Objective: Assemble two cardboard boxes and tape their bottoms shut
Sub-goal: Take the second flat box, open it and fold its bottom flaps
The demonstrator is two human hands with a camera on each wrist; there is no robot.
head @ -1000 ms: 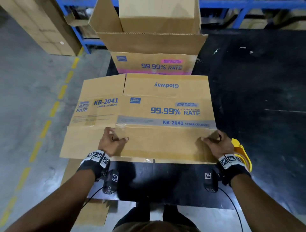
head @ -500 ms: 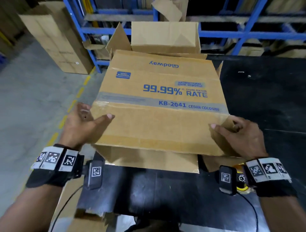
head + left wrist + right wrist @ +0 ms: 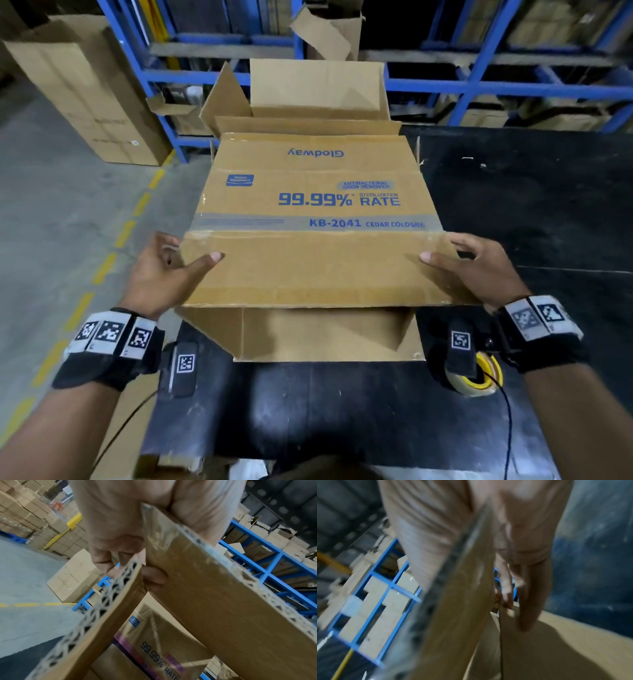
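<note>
A: Head view, frame centre: printed box (image 3: 308, 212) raised over the black desk (image 3: 513, 212); left hand (image 3: 164, 270) and right hand (image 3: 479, 270) pinch its near flap (image 3: 318, 270).

B: Advice: spread it square before folding the flaps.

**Worktop and what rests on it**

Black worktop (image 3: 534, 212), surface scuffed with pale marks. Near right corner: roll of clear tape on a yellow dispenser (image 3: 479, 377), partly hidden behind a wrist camera. Far edge: an open cardboard box (image 3: 318, 92), flaps up (base hidden by the printed carton (image 3: 308, 205) in front; whether that carton's lower flap touches the surface cannot be told). Left of the worktop: grey concrete floor (image 3: 51, 222) with a dashed yellow line (image 3: 102, 267).
</note>
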